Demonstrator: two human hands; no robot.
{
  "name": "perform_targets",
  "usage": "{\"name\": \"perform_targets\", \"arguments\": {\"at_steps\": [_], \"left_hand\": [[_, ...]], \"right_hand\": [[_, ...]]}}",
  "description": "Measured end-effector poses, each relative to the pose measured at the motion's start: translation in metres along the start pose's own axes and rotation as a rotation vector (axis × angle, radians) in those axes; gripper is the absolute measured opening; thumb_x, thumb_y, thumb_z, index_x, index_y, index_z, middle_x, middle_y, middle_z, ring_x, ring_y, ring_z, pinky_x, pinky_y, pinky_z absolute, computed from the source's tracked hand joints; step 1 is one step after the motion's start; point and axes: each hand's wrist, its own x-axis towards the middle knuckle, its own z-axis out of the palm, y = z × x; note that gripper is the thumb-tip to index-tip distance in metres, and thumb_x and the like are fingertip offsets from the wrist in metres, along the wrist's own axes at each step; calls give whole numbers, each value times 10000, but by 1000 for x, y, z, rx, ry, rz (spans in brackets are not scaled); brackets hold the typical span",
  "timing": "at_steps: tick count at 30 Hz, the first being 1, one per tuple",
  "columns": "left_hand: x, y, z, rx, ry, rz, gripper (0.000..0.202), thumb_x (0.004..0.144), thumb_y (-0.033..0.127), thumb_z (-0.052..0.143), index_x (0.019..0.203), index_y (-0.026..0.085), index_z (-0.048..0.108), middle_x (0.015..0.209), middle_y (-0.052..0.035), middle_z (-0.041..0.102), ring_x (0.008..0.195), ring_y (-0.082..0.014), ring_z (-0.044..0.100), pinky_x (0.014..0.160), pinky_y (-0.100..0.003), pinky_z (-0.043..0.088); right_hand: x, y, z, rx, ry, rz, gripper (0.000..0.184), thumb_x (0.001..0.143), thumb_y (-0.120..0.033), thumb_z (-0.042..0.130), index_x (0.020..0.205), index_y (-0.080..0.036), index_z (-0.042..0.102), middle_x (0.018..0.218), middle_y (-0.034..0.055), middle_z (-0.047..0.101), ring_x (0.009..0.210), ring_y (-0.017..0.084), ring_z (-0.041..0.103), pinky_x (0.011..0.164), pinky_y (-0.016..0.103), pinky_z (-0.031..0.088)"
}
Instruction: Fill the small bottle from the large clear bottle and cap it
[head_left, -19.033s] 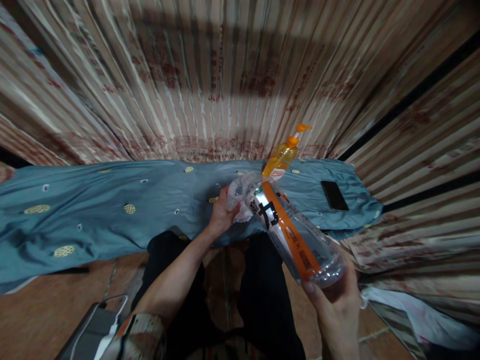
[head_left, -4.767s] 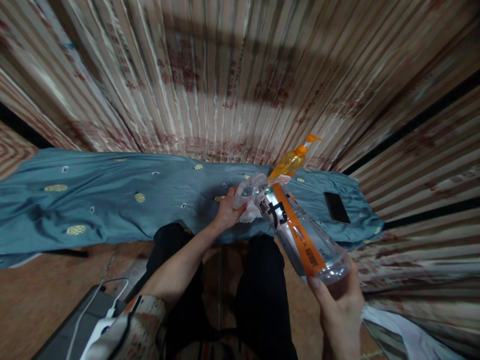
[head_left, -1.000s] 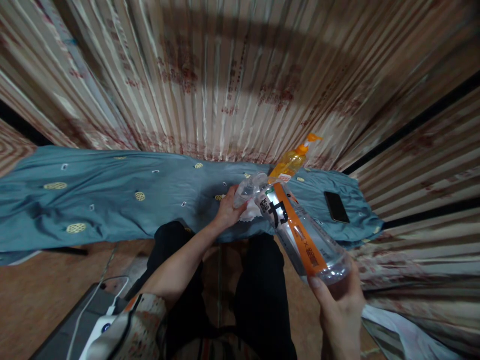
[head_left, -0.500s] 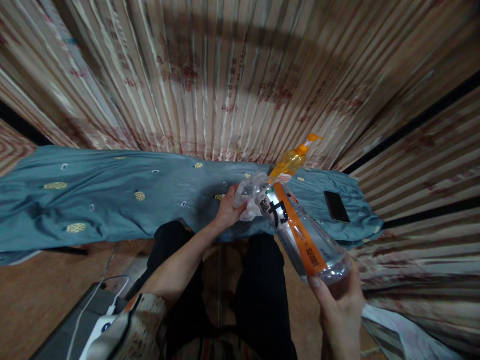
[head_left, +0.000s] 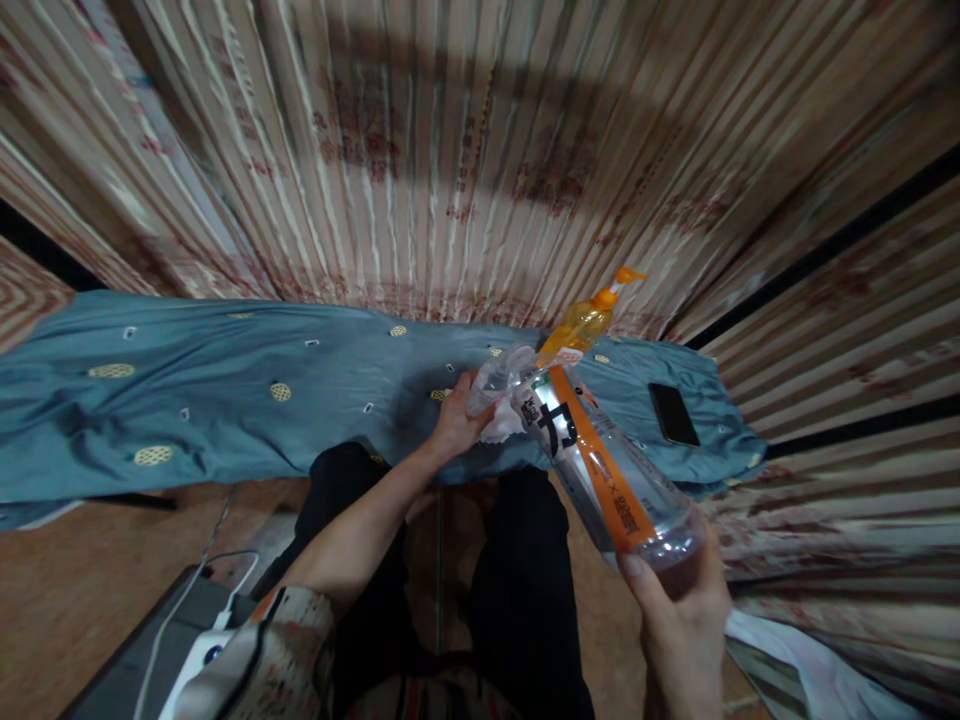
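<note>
My right hand (head_left: 679, 600) is wrapped round the base of a large clear plastic bottle (head_left: 671, 505) with an orange and silver label. The bottle slants, its neck end toward the upper left. My left hand (head_left: 456, 422) grips a small clear plastic cup (head_left: 495, 378) at that end; they overlap, so I cannot tell whether they touch. Something white and crumpled, like tissue (head_left: 504, 424), shows just below the cup. Behind the big bottle stands a pump bottle (head_left: 581, 325) of yellow liquid with an orange pump head.
A teal cloth with pineapple prints (head_left: 225, 390) covers the long narrow surface before me. On its right part lies a dark phone (head_left: 673, 413). A pleated patterned curtain (head_left: 420, 180) rises behind. At lower left, a white power strip (head_left: 196, 665) has a cable plugged in.
</note>
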Motion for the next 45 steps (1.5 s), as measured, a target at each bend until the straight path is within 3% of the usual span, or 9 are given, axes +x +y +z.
{"name": "perform_targets", "arguments": {"at_steps": [14,21,32,45], "left_hand": [[0,0,0,-13,-1,0,560,780,475,661,1237,178,536,1085,-92,682,986,-259,664,870,-382,513],[0,-1,0,-16,-5,-3,568,776,458,657,1248,173,522,1102,-97,679,978,-258,662,847,-379,517],[0,-1,0,2,0,0,579,781,443,666,1270,170,519,1124,-105,684,1018,-265,667,898,-398,519],[0,2,-1,1,-4,-7,553,780,422,662,1254,173,522,1094,-83,683,972,-237,665,884,-386,517]], "right_hand": [[0,4,-1,-34,-3,-56,826,611,-481,791,1326,-171,519,1212,95,629,1119,276,598,1012,416,447],[0,3,0,29,8,29,882,558,-478,831,1322,-165,521,1219,108,625,1093,276,603,964,398,471],[1,-3,1,-4,-1,12,830,569,-485,825,1281,-173,532,1171,95,643,1049,266,616,909,373,485],[0,-3,-1,-20,5,13,842,566,-498,820,1281,-157,533,1173,97,636,1068,272,603,949,386,458]]}}
